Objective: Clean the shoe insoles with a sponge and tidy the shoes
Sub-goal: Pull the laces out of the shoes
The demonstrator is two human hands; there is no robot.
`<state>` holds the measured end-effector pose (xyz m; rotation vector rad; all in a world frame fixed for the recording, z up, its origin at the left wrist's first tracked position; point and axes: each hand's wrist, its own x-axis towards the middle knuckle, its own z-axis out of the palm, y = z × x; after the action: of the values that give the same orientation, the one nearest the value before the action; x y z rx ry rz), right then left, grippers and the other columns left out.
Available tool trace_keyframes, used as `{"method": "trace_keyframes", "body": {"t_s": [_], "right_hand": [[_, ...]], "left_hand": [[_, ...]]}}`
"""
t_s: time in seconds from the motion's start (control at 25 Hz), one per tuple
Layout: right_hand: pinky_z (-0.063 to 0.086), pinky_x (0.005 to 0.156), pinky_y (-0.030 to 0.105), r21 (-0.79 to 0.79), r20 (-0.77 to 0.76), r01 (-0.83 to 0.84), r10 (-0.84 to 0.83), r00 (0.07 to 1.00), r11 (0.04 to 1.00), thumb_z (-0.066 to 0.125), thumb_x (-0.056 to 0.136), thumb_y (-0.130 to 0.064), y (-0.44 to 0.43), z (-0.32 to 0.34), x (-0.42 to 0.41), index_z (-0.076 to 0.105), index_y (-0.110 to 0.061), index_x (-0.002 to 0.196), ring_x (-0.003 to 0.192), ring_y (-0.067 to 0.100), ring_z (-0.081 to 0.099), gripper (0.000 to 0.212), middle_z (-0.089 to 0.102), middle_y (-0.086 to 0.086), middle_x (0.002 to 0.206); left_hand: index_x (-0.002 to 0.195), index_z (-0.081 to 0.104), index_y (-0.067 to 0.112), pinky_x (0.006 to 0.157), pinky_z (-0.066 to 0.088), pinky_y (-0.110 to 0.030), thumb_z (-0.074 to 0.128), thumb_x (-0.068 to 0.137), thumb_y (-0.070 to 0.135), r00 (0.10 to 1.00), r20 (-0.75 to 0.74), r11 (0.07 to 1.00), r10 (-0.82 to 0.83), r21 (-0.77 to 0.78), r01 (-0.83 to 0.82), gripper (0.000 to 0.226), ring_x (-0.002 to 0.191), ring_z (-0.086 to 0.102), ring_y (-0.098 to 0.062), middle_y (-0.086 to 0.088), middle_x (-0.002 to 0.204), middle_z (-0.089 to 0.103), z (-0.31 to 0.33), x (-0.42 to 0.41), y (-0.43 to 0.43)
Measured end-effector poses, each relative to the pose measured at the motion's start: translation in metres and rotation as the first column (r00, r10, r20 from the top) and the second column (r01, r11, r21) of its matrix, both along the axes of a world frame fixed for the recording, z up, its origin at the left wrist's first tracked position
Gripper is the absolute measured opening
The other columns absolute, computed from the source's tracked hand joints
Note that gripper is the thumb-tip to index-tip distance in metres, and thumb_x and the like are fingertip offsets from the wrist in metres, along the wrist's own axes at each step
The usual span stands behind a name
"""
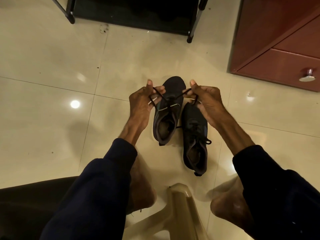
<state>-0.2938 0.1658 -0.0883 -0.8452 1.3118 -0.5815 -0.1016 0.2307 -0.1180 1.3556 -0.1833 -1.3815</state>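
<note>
Two dark sneakers stand side by side on the tiled floor. The left shoe (pixel 170 108) is farther from me, its opening showing a brownish insole. The right shoe (pixel 194 137) lies nearer, its laces tied. My left hand (pixel 143 103) pinches one end of the left shoe's black lace (pixel 168 97), which loops over its fingers. My right hand (pixel 207 101) pinches the other end of the same lace. Both ends are pulled taut and cross above the shoe's tongue. No sponge is in view.
A black metal shoe rack (pixel 131 13) stands at the top of the view. A reddish wooden cabinet (pixel 280 44) with a metal knob (pixel 308 75) is at the right. A beige plastic stool (pixel 181 210) sits between my bare feet at the bottom.
</note>
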Motion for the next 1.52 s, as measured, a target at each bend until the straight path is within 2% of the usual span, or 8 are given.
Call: {"method": "trace_keyframes", "body": {"t_s": [0.2, 0.4, 0.68, 0.84, 1.04, 1.16, 1.32, 1.52], "right_hand": [[0.059, 0.089, 0.044, 0.399, 0.483, 0.367, -0.533, 0.695, 0.840, 0.057, 0.104, -0.027, 0.013, -0.028, 0.021, 0.062, -0.005, 0.085, 0.091, 0.033, 0.070, 0.029, 0.069, 0.017, 0.088], [0.048, 0.068, 0.025, -0.042, 0.043, 0.083, -0.081, 0.996, 0.996, 0.049, 0.104, -0.003, 0.014, -0.051, 0.037, 0.071, -0.003, 0.112, 0.074, 0.011, 0.058, 0.023, 0.068, 0.005, 0.087], [0.055, 0.061, 0.021, -0.176, -0.290, -0.055, 0.001, 0.957, 0.983, 0.072, 0.092, -0.005, 0.008, -0.045, 0.035, 0.073, -0.005, 0.102, 0.066, 0.010, 0.072, 0.010, 0.076, 0.003, 0.080], [0.058, 0.065, 0.020, -0.185, -0.391, -0.162, 0.079, 0.917, 0.969, 0.076, 0.090, -0.009, 0.009, -0.044, 0.035, 0.054, -0.013, 0.110, 0.070, 0.006, 0.071, 0.030, 0.074, -0.001, 0.087], [0.045, 0.059, 0.004, -0.262, -0.483, -0.378, 0.218, 0.848, 0.888, 0.063, 0.093, 0.004, 0.011, -0.032, 0.036, 0.052, -0.005, 0.112, 0.076, -0.004, 0.062, 0.024, 0.063, 0.002, 0.096], [0.041, 0.057, 0.001, -0.261, -0.480, -0.521, 0.358, 0.801, 0.813, 0.053, 0.093, 0.015, 0.012, -0.026, 0.031, 0.045, 0.004, 0.119, 0.073, -0.021, 0.056, 0.030, 0.060, 0.011, 0.104], [0.043, 0.063, 0.000, -0.372, -0.485, -0.461, 0.255, 0.836, 0.806, 0.058, 0.094, 0.012, 0.018, -0.032, 0.030, 0.043, 0.003, 0.123, 0.077, -0.024, 0.056, 0.034, 0.062, 0.012, 0.103], [0.044, 0.076, -0.001, -0.466, -0.534, -0.464, 0.178, 0.826, 0.753, 0.064, 0.095, 0.001, 0.022, -0.047, 0.035, 0.075, -0.005, 0.107, 0.075, -0.009, 0.060, 0.017, 0.074, 0.009, 0.095]], "left_hand": [[0.088, 0.062, 0.009, 0.072, 0.058, -0.036, 0.054, 0.106, 0.031, 0.962, -0.226, 0.988, 0.151, 0.009, -0.153, 0.029, 0.069, 0.063, -0.024, -0.010, 0.083, 0.065, -0.002, -0.012, -0.005], [0.108, 0.070, 0.007, 0.076, 0.051, -0.031, 0.047, 0.108, 0.009, 0.978, 0.137, 0.985, -0.156, -0.052, 0.165, 0.023, 0.073, 0.057, -0.013, -0.002, 0.090, 0.070, -0.026, -0.014, 0.000], [0.095, 0.074, 0.001, 0.075, 0.059, -0.029, 0.079, 0.083, -0.005, 0.940, 0.230, 0.966, -0.253, -0.001, 0.260, 0.014, 0.073, 0.074, -0.021, -0.014, 0.085, 0.077, -0.024, -0.006, 0.000], [0.093, 0.069, 0.005, 0.072, 0.059, -0.026, 0.081, 0.078, -0.009, 0.924, 0.283, 0.964, -0.258, 0.011, 0.266, 0.024, 0.076, 0.075, -0.019, -0.014, 0.091, 0.076, -0.022, -0.004, -0.006], [0.127, 0.067, 0.004, 0.073, 0.058, -0.021, 0.080, 0.080, -0.007, 0.850, 0.308, 0.901, -0.428, 0.066, 0.429, 0.049, 0.076, 0.073, -0.010, -0.019, 0.111, 0.069, -0.021, 0.001, -0.015], [0.116, 0.072, -0.002, 0.076, 0.059, -0.024, 0.078, 0.083, -0.007, 0.805, 0.351, 0.864, -0.479, 0.028, 0.503, 0.034, 0.075, 0.075, -0.018, -0.020, 0.102, 0.072, -0.019, 0.001, -0.017], [0.096, 0.074, -0.010, 0.066, 0.058, -0.021, 0.082, 0.080, -0.004, 0.890, 0.362, 0.961, -0.277, 0.104, 0.256, 0.018, 0.062, 0.073, -0.015, -0.013, 0.075, 0.075, -0.019, -0.009, -0.016], [0.088, 0.078, 0.000, 0.061, 0.056, -0.022, 0.087, 0.078, 0.004, 0.942, 0.281, 0.964, -0.184, 0.238, 0.117, 0.014, 0.059, 0.071, -0.016, -0.009, 0.069, 0.075, -0.022, -0.016, -0.017]]}}
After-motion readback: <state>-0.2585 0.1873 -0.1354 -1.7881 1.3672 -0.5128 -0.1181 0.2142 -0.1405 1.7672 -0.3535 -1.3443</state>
